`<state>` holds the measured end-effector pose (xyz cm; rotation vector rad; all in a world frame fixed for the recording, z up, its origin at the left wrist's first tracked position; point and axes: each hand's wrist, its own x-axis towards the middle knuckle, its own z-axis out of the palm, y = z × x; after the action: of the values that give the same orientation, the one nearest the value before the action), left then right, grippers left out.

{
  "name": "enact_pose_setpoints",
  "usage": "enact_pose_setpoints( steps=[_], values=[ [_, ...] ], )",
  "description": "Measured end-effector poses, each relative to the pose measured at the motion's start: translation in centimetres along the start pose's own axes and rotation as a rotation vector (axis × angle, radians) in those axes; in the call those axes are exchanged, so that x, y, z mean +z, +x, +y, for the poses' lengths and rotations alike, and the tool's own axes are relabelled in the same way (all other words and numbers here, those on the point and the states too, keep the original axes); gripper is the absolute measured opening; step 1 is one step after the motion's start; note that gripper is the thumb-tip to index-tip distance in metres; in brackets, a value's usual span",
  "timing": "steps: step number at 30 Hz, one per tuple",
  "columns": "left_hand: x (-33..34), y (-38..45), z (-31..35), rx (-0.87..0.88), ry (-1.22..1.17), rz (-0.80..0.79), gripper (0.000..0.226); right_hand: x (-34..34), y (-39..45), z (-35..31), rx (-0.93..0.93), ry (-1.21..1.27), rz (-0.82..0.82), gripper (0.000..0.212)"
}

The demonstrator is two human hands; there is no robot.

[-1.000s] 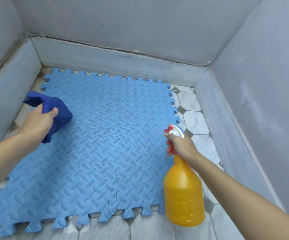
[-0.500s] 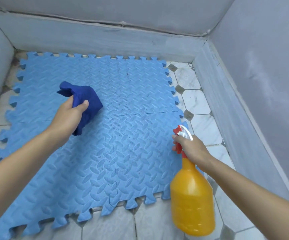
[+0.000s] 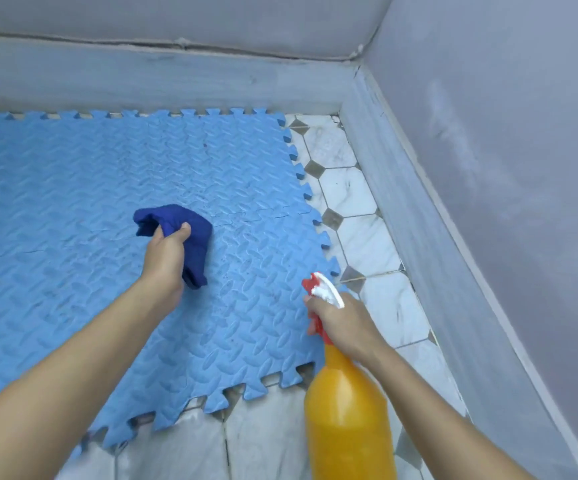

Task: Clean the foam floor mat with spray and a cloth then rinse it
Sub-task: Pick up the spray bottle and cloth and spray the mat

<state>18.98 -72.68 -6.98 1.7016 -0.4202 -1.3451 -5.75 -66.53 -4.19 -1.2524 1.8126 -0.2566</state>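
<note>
Head view
Mat: the blue foam mat point(image 3: 90, 237) lies flat on the floor and fills the left and middle of the frame. Its edges have puzzle teeth.
Left hand: the left hand point(image 3: 164, 258) is in the middle of the frame, over the mat. Its fingers point(image 3: 184, 231) are curled tight round a dark blue cloth point(image 3: 190, 230). The cloth is bunched up, and its low end looks to touch the mat.
Right hand: the right hand point(image 3: 344, 323) is at the lower right, over the mat's right edge. It grips the neck of an orange spray bottle point(image 3: 348, 417). Its fingers wrap the red trigger under the red and white spray head point(image 3: 323, 289).
Floor: white tiles point(image 3: 367, 237) with small dark squares show to the right of the mat and along the bottom.
Walls: grey walls point(image 3: 488, 168) stand at the top and right of the frame.
</note>
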Motion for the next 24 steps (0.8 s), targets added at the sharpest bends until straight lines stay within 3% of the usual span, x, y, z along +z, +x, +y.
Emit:
enact_pose_setpoints(
  steps=[3, 9, 12, 19, 24],
  values=[
    [0.5, 0.7, 1.9, 0.006, 0.016, -0.071, 0.032, -0.7, 0.1, 1.4, -0.006, -0.018, -0.124, 0.032],
    [1.5, -4.1, 4.5, 0.029, -0.071, -0.042, 0.025, -1.9, -4.0, 3.5, -0.043, -0.191, -0.054, 0.034],
    [1.7, -5.3, 3.0, -0.003, -0.061, -0.114, 0.010, -2.9, -4.9, 4.8, 0.004, -0.027, -0.044, 0.028],
    [4.7, -8.2, 3.9, 0.047, -0.033, -0.260, 0.034, -9.7, -6.2, 6.9, -0.039, 0.039, 0.275, 0.026],
    [7.8, -8.9, 3.6, 0.015, -0.031, -0.334, 0.025, -14.1, -4.8, 6.6, -0.247, 0.089, 0.682, 0.017]
  ],
)
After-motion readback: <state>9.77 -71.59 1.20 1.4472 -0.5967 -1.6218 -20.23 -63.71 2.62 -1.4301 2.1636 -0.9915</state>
